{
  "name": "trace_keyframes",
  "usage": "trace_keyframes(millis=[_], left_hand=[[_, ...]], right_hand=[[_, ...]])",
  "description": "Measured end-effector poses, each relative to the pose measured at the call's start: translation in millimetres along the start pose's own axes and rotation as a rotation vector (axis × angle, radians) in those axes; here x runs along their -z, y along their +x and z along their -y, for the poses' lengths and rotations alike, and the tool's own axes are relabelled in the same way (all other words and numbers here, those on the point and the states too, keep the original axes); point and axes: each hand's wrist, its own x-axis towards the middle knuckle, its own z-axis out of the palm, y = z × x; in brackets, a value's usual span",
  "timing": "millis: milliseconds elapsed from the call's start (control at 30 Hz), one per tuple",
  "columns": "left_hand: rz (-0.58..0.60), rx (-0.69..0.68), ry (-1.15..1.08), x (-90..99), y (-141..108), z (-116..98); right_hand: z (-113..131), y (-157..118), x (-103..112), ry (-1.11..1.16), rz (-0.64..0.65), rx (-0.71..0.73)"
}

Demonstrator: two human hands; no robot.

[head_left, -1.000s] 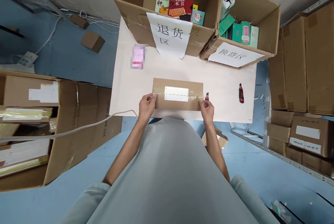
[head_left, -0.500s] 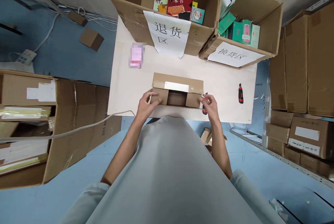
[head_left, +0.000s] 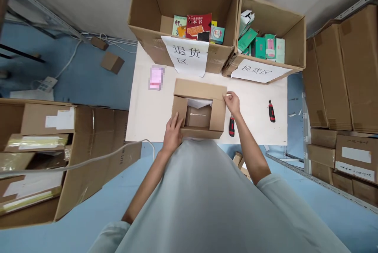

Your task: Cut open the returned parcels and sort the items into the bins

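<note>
An opened cardboard box (head_left: pixel 217 115) stands at the table's front edge with its flaps spread and something white inside. My left hand (head_left: pixel 173 134) rests against its left side, fingers apart on the left flap. At the box's upper right corner, my right hand (head_left: pixel 232 102) pinches the flap edge between thumb and fingers. A red and black cutter (head_left: pixel 232 127) lies just right of the box, below my right hand.
Two large cartons with paper signs, one holding books (head_left: pixel 198 26) and one holding green boxes (head_left: pixel 260 47), stand at the back. Another cutter (head_left: pixel 271 112) and a blurred pink item (head_left: pixel 156 78) lie on the white table (head_left: pixel 251 135). Cartons flank both sides.
The box has tipped upright, so its opening and inside show more. My left hand has moved down its left side; my right hand has moved up to the upper right corner. The view has shifted.
</note>
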Motion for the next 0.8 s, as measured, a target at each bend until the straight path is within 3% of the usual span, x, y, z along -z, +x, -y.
trace_keyframes(millis=[100, 200, 267, 367, 500, 567, 633, 700, 800], left_hand=[[-0.032, 0.003, 0.135, -11.9, 3, -7], [0.005, 0.006, 0.201, -9.5, 1, -7], [0.049, 0.029, 0.236, -4.3, 0, -9], [0.076, 0.018, 0.268, 1.2, 8, -21], [0.141, -0.182, 0.224, -4.9, 35, -55], [0.227, -0.211, 0.227, -11.4, 48, -71], [0.271, -0.155, 0.271, -15.3, 53, -82], [0.224, -0.126, 0.296, -12.4, 48, -85], [0.01, -0.168, 0.248, 6.3, 29, -71]], right_hand=[[8, 13, -13, -0.006, 0.009, -0.149], [19, 6, -10, -0.026, -0.018, -0.149], [30, -10, -3, -0.064, -0.076, -0.057], [51, -51, -3, -0.105, -0.126, 0.2], [75, -110, -39, -0.111, 0.102, 0.34], [81, -132, -60, -0.245, 0.331, 0.26], [81, -146, -70, -0.322, 0.416, 0.17], [73, -155, -63, -0.327, 0.373, 0.149], [46, -160, -27, -0.262, 0.209, 0.202]])
